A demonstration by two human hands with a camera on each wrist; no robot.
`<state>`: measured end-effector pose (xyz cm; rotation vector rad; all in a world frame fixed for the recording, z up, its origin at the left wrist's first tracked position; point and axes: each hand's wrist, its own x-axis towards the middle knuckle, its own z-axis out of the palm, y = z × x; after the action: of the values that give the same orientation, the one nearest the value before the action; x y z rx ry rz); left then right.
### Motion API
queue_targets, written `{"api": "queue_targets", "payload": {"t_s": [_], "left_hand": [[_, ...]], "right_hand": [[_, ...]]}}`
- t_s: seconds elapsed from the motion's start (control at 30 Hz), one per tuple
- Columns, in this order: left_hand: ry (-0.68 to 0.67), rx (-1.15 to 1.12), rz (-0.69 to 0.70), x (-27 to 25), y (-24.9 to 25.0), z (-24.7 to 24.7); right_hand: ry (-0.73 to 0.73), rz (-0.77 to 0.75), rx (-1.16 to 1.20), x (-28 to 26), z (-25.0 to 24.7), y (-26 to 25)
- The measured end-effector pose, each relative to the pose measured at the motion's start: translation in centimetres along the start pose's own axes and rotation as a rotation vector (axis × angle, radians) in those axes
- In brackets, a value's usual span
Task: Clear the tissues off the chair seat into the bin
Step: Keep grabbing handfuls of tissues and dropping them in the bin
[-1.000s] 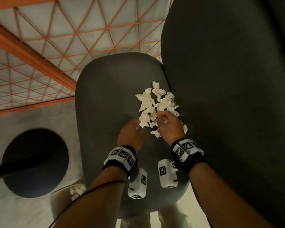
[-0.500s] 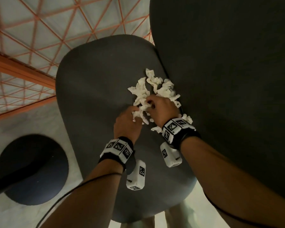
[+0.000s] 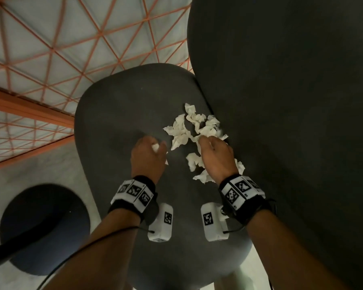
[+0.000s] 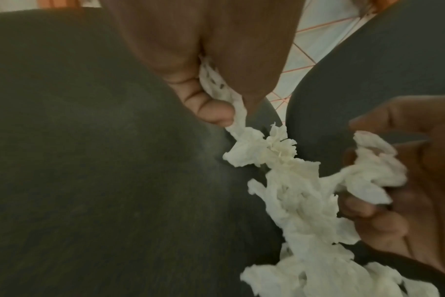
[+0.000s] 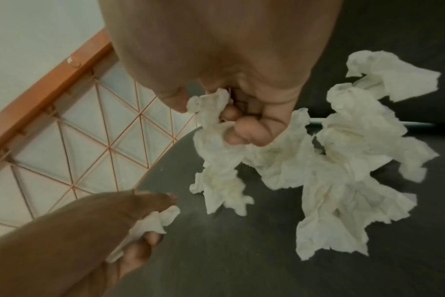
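Note:
Several crumpled white tissues (image 3: 195, 126) (image 4: 290, 186) (image 5: 343, 160) lie on the dark grey chair seat (image 3: 117, 114), close to the backrest. My left hand (image 3: 153, 147) (image 4: 216, 96) (image 5: 140, 221) is curled round a small tissue wad (image 3: 155, 147) left of the pile. My right hand (image 3: 210, 143) (image 5: 231, 122) (image 4: 368, 180) sits over the pile's near side, fingers pinching a tissue (image 5: 211, 112) that still trails into the heap. More tissue pieces (image 3: 199, 176) lie under and beside the right wrist. No bin shows in these views.
The tall dark chair backrest (image 3: 291, 101) fills the right side. An orange wire-grid panel (image 3: 61, 49) with an orange frame stands beyond the seat at left. A round black base (image 3: 42, 227) with a dark pole sits on the pale floor at lower left.
My left hand has drawn away to the left with a tissue wad in it. My right hand stays gripping tissues at the pile. The pile looks looser and more spread.

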<state>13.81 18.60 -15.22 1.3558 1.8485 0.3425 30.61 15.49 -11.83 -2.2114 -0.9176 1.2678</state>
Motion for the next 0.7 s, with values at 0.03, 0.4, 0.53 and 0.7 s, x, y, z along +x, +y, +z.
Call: {"api": "queue_targets", "payload": {"t_s": [0.03, 0.4, 0.53, 0.7], "left_hand": [[-0.013, 0.025, 0.032, 0.5, 0.6, -0.1], [-0.296, 0.502, 0.316, 5.7, 3.3, 0.3], [-0.222, 0.417, 0.274, 5.8, 2.6, -0.4], [-0.048, 0.290, 0.241, 4.8, 0.9, -2.2]], "right_hand": [[-0.001, -0.005, -0.003, 0.0, 0.0, 0.0], [-0.157, -0.189, -0.227, 2.3, 3.5, -0.4], [-0.192, -0.184, -0.450, 2.8, 4.5, -0.5], [-0.143, -0.162, -0.490, 3.1, 5.2, -1.3]]}}
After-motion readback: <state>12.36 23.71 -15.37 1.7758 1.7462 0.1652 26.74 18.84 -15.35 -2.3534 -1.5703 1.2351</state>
